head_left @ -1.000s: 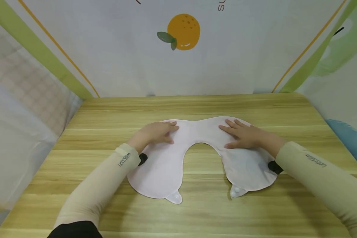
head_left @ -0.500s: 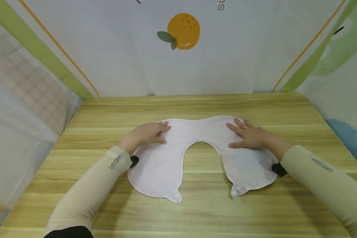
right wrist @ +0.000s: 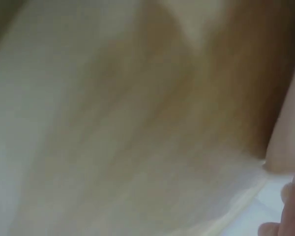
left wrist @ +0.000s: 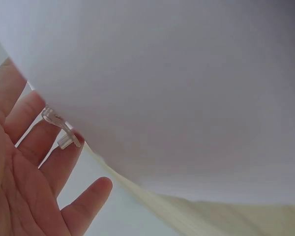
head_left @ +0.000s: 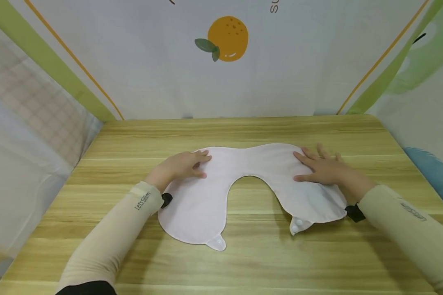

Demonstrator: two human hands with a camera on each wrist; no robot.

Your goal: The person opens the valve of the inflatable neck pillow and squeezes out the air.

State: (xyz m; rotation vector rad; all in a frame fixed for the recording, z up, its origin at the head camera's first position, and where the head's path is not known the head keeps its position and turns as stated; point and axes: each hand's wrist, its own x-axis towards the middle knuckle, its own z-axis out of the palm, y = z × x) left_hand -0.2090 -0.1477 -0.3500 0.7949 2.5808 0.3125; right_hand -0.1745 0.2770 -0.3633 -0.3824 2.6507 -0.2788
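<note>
A pale pink, U-shaped cloth bib [head_left: 240, 162] lies on the wooden table, its curve toward the far side. At the end of each arm sits a small tab with snaps; the left tab [head_left: 217, 243] is flat, while the right tab [head_left: 299, 224] is raised over its shadow. My left hand [head_left: 184, 166] rests with extended fingers on the bib's upper left part. Spread over the upper right part is my right hand [head_left: 323, 168], some fingertips blurred and past the cloth's edge. Pale cloth [left wrist: 177, 98] fills most of the left wrist view. The right wrist view is blurred.
The table [head_left: 251, 266] reaches back to a white curtain [head_left: 151, 61] printed with an orange. Printed sheets hang along the left [head_left: 33, 123] and right sides [head_left: 421, 119]. Dark straps [head_left: 354, 213] sit at the wrists beside beige sleeves [head_left: 114, 233].
My right hand has slid right toward the bib's edge, and the right arm's lower end has lifted. My left hand moved slightly left, then stayed put.
</note>
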